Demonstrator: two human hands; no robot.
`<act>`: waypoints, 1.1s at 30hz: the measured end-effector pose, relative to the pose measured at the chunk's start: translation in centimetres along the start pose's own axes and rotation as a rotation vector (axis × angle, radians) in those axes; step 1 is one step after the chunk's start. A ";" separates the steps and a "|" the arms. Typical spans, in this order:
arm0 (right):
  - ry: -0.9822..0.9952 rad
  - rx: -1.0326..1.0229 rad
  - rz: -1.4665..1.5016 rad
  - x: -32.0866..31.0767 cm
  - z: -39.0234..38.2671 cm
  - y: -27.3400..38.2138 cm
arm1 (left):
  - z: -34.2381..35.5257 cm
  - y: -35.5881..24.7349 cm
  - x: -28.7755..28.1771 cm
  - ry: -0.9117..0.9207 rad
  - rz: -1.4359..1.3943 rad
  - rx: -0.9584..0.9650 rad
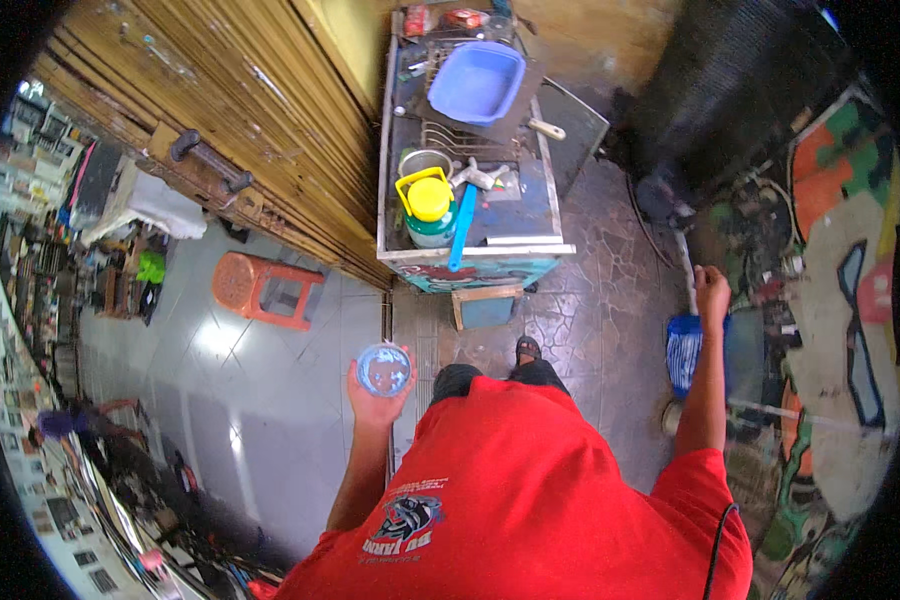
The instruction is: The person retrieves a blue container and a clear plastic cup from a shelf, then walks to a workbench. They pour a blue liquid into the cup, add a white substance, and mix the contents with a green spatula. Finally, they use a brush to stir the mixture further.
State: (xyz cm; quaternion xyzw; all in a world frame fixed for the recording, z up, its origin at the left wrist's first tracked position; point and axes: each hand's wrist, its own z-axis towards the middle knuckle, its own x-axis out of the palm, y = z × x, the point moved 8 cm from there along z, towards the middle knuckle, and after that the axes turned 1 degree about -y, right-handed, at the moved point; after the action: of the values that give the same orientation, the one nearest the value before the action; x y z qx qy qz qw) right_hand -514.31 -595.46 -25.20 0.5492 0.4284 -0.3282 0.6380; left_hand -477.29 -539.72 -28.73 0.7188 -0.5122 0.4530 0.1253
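Observation:
My left hand [370,400] grips a small round cup [383,368] with patchy light-blue and grey showing inside it. My right hand [711,288] hangs at the right with curled fingers; I cannot make out whether anything is in them. Beyond it is a blue striped object [683,355]. Ahead stands a worn cart [470,268] bearing a light-blue basin [475,83] on a rack, a green jug with a yellow top [427,210], a blue long-handled tool [462,225] and a metal pot [425,160].
An orange plastic stool [240,285] stands left on the tiles beside a folding shutter [270,120]. A small box step [485,310] is at the cart's foot. A dark cylinder [690,100] and a painted panel [840,280] line the right. Another person [60,425] shows at far left.

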 end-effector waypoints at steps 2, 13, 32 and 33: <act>-0.088 -0.300 0.162 2.0 2.4 7.1 | -0.8 0.8 0.4 -0.059 -0.020 0.077; 0.474 -1.266 0.290 14.3 -1.1 52.8 | -8.8 1.3 -4.7 -0.447 -0.236 0.410; 1.243 -1.847 -1.361 40.8 -15.6 57.9 | -12.6 0.5 -14.2 -0.504 -0.528 0.645; 1.208 -1.922 -1.339 39.5 -16.3 57.9 | -12.8 0.1 -13.5 -0.511 -0.516 0.643</act>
State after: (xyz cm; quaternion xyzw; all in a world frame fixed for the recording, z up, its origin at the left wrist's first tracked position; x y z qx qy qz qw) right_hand -449.32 -566.89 -37.25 -0.3780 0.8923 0.1502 0.1960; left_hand -484.93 -523.12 -32.11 0.9129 -0.1657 0.3516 -0.1245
